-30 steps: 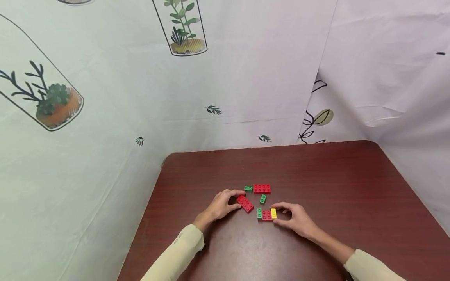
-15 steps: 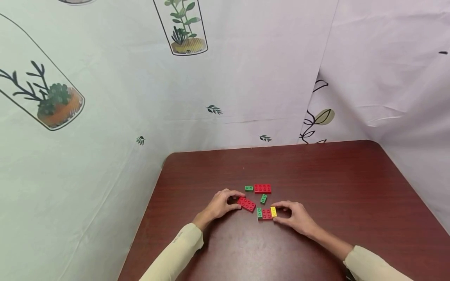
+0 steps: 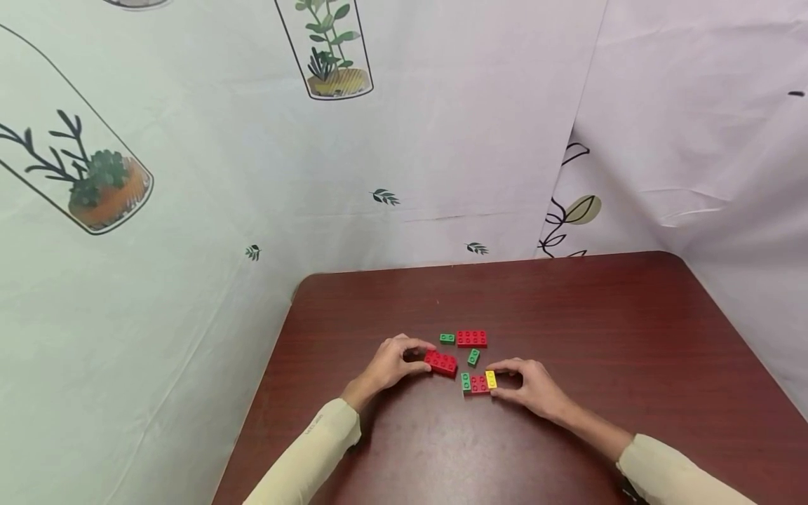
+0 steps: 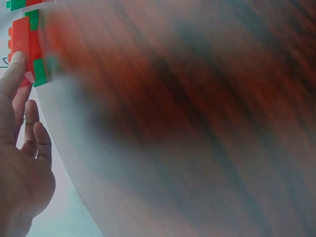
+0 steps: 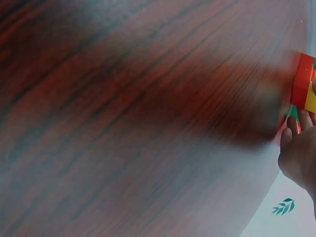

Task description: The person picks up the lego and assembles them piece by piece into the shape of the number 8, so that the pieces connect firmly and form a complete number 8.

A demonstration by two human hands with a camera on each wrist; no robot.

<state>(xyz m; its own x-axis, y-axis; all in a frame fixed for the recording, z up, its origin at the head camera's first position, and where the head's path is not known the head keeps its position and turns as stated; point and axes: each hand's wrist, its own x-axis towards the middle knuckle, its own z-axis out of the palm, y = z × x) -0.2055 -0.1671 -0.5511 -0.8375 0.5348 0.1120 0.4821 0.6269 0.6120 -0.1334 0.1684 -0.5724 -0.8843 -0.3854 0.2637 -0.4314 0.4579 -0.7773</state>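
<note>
My left hand [image 3: 393, 364] pinches a red toy building brick [image 3: 440, 362] with two rows of studs between thumb and fingers. In the left wrist view the thumb lies along that brick's side, and green bricks [image 4: 39, 72] show beside it; whether they are joined to it I cannot tell. My right hand [image 3: 533, 388] grips the yellow brick [image 3: 491, 379] at the right end of a small assembly. A red brick [image 3: 478, 384] forms its middle, and a green brick [image 3: 466, 382] sits at its left end. The right wrist view catches only part of this assembly at its edge.
Beyond the hands, a red brick [image 3: 471, 339] lies beside a small green brick [image 3: 447, 339]. Another small green brick [image 3: 473, 357] lies angled between the two hands. The dark wooden table [image 3: 568, 301] meets patterned cloth walls [image 3: 442, 140] at its back and sides.
The red brick in my left hand has turned from a steep diagonal to nearly sideways, and lately shifted slightly left and away with the hand. My right hand has stayed almost still.
</note>
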